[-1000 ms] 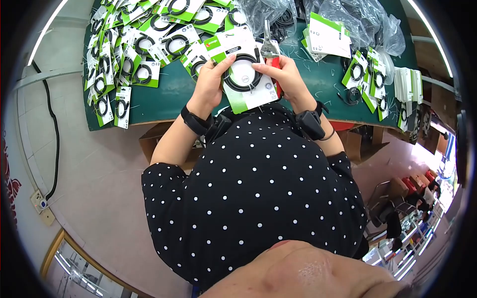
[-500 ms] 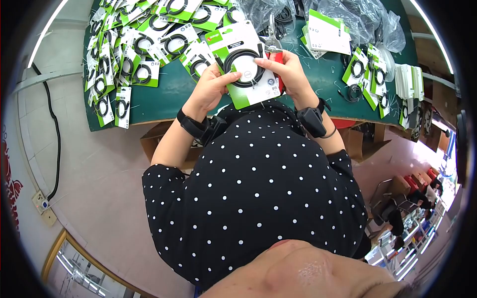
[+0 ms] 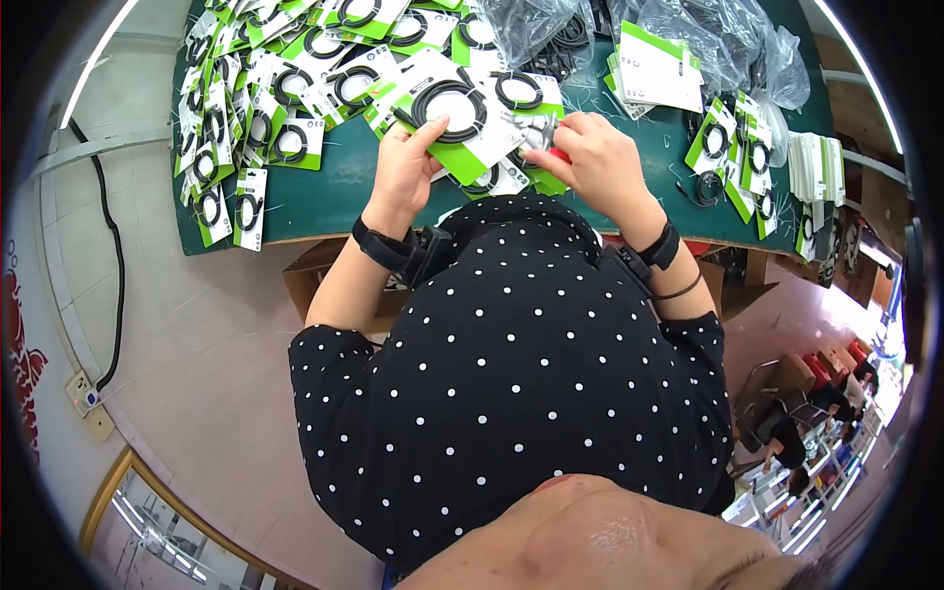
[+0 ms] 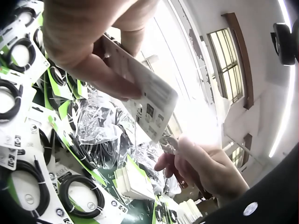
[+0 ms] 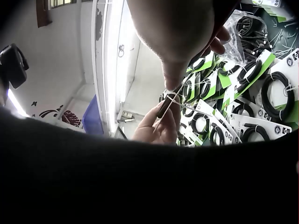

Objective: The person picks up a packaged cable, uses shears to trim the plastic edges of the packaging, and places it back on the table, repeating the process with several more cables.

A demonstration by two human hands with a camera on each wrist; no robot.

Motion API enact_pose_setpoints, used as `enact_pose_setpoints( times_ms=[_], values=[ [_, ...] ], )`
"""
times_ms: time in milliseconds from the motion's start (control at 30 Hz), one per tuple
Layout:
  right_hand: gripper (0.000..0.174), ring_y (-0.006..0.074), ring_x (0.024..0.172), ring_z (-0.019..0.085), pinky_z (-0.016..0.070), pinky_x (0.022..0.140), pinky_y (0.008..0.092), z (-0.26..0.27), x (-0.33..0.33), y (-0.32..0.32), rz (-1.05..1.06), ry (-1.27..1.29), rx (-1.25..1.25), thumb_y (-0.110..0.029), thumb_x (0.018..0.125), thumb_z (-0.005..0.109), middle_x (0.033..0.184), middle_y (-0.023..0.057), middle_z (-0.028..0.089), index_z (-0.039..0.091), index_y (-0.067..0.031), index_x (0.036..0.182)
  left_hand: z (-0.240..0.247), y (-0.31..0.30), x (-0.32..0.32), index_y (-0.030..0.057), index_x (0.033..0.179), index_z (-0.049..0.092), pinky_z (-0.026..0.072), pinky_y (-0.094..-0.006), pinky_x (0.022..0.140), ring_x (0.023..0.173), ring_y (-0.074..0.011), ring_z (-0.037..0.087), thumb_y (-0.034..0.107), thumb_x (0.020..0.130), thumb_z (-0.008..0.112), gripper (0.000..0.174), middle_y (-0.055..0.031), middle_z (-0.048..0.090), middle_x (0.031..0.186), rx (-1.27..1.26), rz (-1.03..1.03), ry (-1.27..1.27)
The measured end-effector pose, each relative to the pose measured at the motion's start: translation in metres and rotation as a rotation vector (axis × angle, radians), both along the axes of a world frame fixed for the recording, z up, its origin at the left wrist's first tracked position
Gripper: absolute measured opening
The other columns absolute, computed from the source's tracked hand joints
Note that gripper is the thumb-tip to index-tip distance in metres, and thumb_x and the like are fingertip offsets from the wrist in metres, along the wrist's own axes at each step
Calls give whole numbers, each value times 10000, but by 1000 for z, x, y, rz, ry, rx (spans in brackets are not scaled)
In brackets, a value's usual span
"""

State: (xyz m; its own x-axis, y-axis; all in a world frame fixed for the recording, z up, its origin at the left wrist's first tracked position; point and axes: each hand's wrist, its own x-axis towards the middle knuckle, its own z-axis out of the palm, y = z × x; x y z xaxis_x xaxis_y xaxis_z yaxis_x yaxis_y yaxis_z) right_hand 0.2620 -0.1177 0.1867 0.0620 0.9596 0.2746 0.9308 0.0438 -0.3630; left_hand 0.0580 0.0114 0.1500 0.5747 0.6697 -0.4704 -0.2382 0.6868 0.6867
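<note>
My left hand (image 3: 405,167) pinches a white-and-green card (image 3: 497,146), with the thumb on its front beside a coiled black cable (image 3: 449,110). The card is tilted; in the left wrist view its printed back (image 4: 154,100) shows. My right hand (image 3: 605,162) grips red-handled cutting pliers (image 3: 536,130), their metal head right at the card's right edge. From the right wrist, a thin white cable tie (image 5: 169,103) shows near the fingers of my left hand (image 5: 156,126). More carded cables (image 3: 518,90) lie just behind and below the held card.
Many carded cables (image 3: 290,87) pile up on the left of the green table (image 3: 344,202). Clear plastic bags (image 3: 678,34) and a stack of white-and-green cards (image 3: 659,69) are at the back right. More cards (image 3: 816,167) stand at the right edge, with tie scraps scattered about.
The card has swung left and tilted in my left hand. My right thumb has left the card, and the pliers have turned from pointing away to pointing at its right edge.
</note>
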Motion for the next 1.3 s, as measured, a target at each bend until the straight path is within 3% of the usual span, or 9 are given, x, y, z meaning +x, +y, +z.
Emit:
enact_pose_setpoints(
  times_ms=[100, 633, 933, 1033, 1200, 1300],
  values=[
    [402, 199, 712, 550, 473, 583, 310, 3, -3, -1, 34, -133, -72, -409, 795, 660, 740, 52, 539, 556, -58, 631, 4, -2, 3, -3, 1084, 563, 576, -310, 719, 862, -171, 657, 23, 860, 604, 230, -98, 640, 1016, 87, 68, 22],
    [392, 189, 692, 537, 454, 548, 288, 9, -8, 0, 54, -239, -11, -413, 763, 682, 723, 48, 535, 569, -65, 621, -2, -3, 4, -3, 1057, 560, 573, -327, 710, 847, -186, 654, 16, 848, 618, 217, -92, 635, 995, 63, 136, 13],
    [401, 191, 667, 534, 446, 536, 285, 6, -11, -1, 59, -327, -48, -415, 764, 679, 706, 51, 539, 551, -72, 601, -4, -10, 9, -1, 1022, 567, 563, -297, 678, 815, -154, 646, 21, 857, 620, 175, -81, 636, 959, 319, 171, 96],
    [420, 201, 650, 545, 447, 537, 291, 2, -11, -3, 56, -279, -72, -421, 761, 683, 683, 58, 536, 538, -69, 585, -6, -10, 11, -1, 1015, 567, 562, -290, 669, 801, -151, 645, 21, 859, 619, 166, -82, 637, 956, 366, 188, 113],
    [451, 204, 617, 538, 431, 532, 297, 0, -2, 0, 18, -101, -136, -429, 746, 702, 648, 61, 519, 522, -52, 576, 1, -7, 9, -1, 1026, 569, 564, -291, 677, 822, -159, 649, 25, 861, 616, 173, -89, 640, 968, 221, 149, 74],
    [430, 203, 593, 517, 405, 526, 301, 8, 5, 8, -33, 194, -70, -350, 752, 733, 623, 68, 496, 508, -23, 585, 1, -7, 9, -1, 1036, 569, 565, -293, 682, 836, -163, 651, 27, 864, 612, 179, -94, 641, 979, 180, 121, 41]
  ],
)
